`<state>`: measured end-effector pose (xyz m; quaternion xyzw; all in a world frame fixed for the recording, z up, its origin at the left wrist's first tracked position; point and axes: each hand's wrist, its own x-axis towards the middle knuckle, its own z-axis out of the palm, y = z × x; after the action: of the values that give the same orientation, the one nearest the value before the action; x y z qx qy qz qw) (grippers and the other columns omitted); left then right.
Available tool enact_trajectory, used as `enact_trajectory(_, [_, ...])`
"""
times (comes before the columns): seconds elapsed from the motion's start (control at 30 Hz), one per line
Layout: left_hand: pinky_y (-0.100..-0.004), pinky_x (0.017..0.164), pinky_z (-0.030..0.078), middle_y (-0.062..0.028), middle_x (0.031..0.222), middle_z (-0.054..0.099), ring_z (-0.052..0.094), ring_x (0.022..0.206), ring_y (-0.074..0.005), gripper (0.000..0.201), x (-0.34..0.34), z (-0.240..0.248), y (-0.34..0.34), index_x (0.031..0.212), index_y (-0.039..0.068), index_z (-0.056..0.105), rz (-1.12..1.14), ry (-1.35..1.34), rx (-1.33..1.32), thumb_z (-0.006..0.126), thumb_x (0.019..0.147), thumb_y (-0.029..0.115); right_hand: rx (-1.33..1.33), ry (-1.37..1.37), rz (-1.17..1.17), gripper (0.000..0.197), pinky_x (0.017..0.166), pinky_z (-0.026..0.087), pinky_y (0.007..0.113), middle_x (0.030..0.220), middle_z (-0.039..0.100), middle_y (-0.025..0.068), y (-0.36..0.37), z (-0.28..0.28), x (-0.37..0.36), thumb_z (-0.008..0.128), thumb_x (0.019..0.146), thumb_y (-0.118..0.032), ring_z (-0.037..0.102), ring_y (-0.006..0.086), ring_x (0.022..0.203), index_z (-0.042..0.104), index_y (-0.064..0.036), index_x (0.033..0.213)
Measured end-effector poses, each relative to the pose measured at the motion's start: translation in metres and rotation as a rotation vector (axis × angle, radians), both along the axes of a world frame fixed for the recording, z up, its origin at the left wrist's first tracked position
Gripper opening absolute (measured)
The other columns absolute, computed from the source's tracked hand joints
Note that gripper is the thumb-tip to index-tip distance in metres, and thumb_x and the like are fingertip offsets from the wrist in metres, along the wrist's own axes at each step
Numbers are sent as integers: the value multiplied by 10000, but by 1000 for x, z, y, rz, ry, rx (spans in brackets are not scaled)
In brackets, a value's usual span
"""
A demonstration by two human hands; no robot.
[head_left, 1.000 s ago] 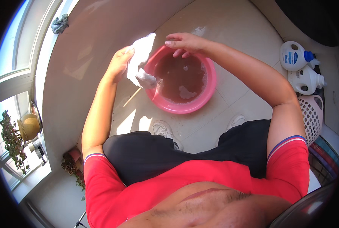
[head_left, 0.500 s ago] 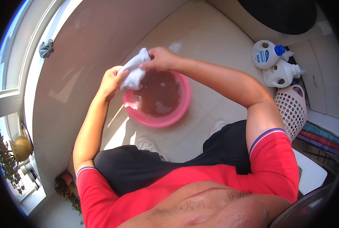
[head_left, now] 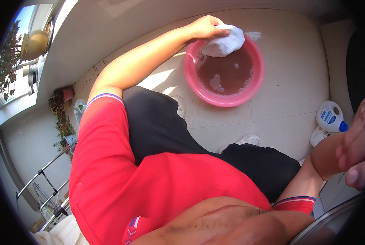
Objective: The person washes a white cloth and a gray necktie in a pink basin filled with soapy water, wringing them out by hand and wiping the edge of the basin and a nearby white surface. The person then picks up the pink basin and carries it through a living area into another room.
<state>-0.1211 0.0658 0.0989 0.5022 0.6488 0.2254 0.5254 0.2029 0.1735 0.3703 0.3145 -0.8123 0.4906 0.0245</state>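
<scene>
My left hand is closed on the upper edge of a white cloth, whose kind I cannot make out. The cloth hangs bunched over the far rim of a pink basin. Brownish water with patches of foam fills the basin, which stands on the tiled floor. At the right edge of the picture, my right hand is raised close to the camera, away from the basin. Its bent fingers and thumb are apart with nothing visible between them; part of the hand is cut off.
White shoes rest on the floor near the basin. Toward the right stands a white jug with a blue cap, beside another white bottle. Potted plants and a metal rack are at the left, below a window ledge.
My right hand has let go of the cloth and come up to the right edge. My left hand still holds the cloth. The view has swung, so the basin sits farther right and higher.
</scene>
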Motion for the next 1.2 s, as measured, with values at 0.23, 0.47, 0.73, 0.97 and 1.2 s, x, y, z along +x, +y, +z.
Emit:
enact_trajectory(0.23, [-280, 702, 469, -31, 828, 658, 585, 767, -108, 306, -4, 12, -1, 936, 36, 693, 115, -55, 26, 714, 859, 331, -100, 120, 129, 499, 785, 527, 314, 1133, 603, 175, -117, -23, -21, 600, 919, -306, 628, 249, 942, 490, 3, 1295])
enact_trajectory(0.47, [-278, 782, 467, -41, 891, 665, 599, 845, -119, 330, -9, -7, -6, 945, 30, 688, 108, -6, -26, 734, 847, 343, -177, 196, 143, 534, 802, 520, 320, 1153, 592, 175, -153, -29, -25, 599, 908, -336, 621, 255, 961, 480, -1, 1307])
enact_trajectory(0.73, [-283, 779, 474, -49, 893, 667, 604, 836, -121, 357, -6, -5, 1, 979, 16, 683, 151, -39, -38, 734, 844, 343, -195, 226, 143, 573, 821, 511, 328, 1177, 578, 175, -161, -25, -28, 598, 897, -370, 613, 262, 983, 468, -6, 1320])
enact_trajectory(0.97, [-274, 768, 474, -49, 875, 670, 608, 815, -117, 347, -13, -11, 0, 987, 12, 681, 119, -16, -40, 724, 855, 330, -215, 230, 170, 608, 839, 504, 334, 1198, 567, 174, -168, -18, -21, 598, 886, -399, 606, 268, 1003, 457, -10, 1332])
enact_trajectory(1.2, [-277, 762, 473, -52, 873, 673, 604, 816, -117, 340, -3, -6, -2, 939, 16, 692, 85, -7, -45, 729, 851, 342, -198, 247, 126, 643, 856, 497, 340, 1218, 555, 174, -170, -22, -24, 597, 876, -429, 599, 274, 1022, 446, -14, 1344])
